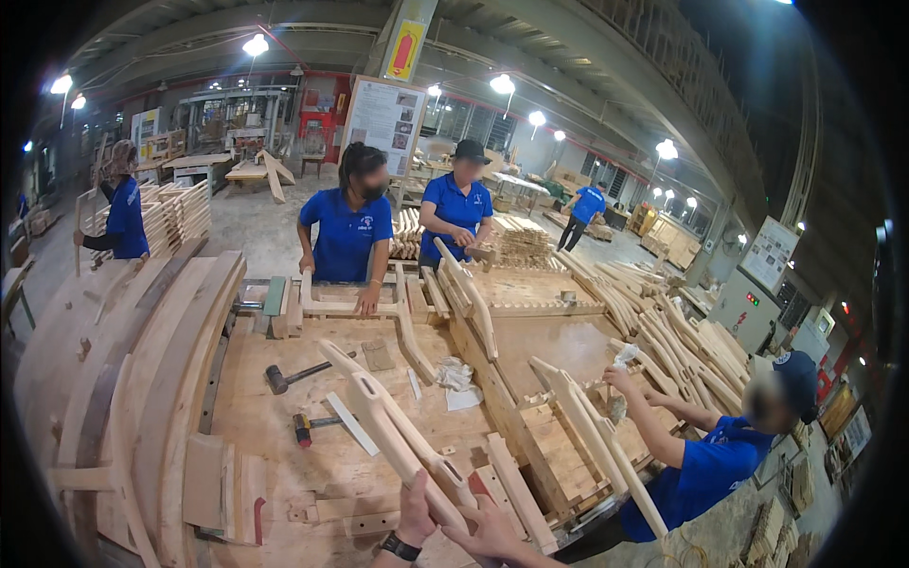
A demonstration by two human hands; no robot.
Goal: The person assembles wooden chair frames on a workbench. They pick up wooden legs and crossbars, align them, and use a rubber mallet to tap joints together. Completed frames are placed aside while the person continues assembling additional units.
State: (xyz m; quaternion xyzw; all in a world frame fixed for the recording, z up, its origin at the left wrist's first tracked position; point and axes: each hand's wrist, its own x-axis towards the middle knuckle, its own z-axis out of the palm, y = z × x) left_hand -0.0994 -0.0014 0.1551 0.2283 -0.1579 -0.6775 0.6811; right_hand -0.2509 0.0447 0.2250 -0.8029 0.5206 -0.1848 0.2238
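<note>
At the lower middle, my left hand (415, 514), with a dark watch on its wrist, is closed round a long pale wooden chair leg (381, 426) with slots cut near its far end. A second shaped wooden leg (443, 466), also slotted, lies close along its right side. My right hand (492, 532) grips the near ends of the legs; part of its grip is hidden. Both pieces slant up and away to the left above the workbench (275, 483). Left of them lie a black-headed mallet (276, 379), a red-and-black mallet (303, 431) and a pale flat strip (352, 424).
Curved boards (204, 331) line the left side. Across the bench, a co-worker (346, 232) handles a wooden frame (355, 309); another (456, 204) stands beside. At right, a co-worker (720, 464) leans over more legs (582, 417). A crumpled white cloth (458, 383) lies mid-bench.
</note>
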